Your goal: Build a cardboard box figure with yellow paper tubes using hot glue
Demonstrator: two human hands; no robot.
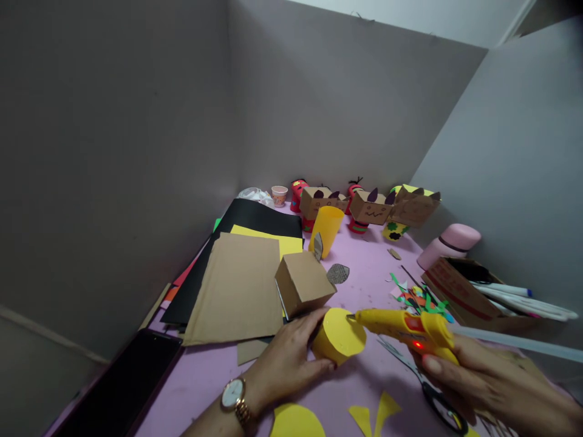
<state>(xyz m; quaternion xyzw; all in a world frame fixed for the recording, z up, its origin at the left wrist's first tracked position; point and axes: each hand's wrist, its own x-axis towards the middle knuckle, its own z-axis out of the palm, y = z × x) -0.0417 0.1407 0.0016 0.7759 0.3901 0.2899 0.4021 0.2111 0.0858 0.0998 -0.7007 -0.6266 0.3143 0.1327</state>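
My left hand (296, 349) wraps round the side of a short yellow paper cylinder (341, 334) with a flat closed top. In my right hand (483, 376) is a yellow hot glue gun (405, 325) with a red light lit on its body. Its nozzle touches or hovers just over the rim of the cylinder's top; I cannot tell which. Behind my left fingers sits a small cardboard box (303, 282) with a leaf-shaped cardboard piece (318, 247) standing at its far edge. Another such piece (338, 274) lies beside the box. Scissors (419, 376) lie partly under my right hand.
Cardboard (237, 285) and coloured sheets are stacked at left, near a dark phone-like slab (122, 382). An orange paper tube (328, 227) and several box-headed figures (371, 209) stand behind. A pen box (464, 291), pink bottle (449, 243) and paper scraps (416, 297) are at right.
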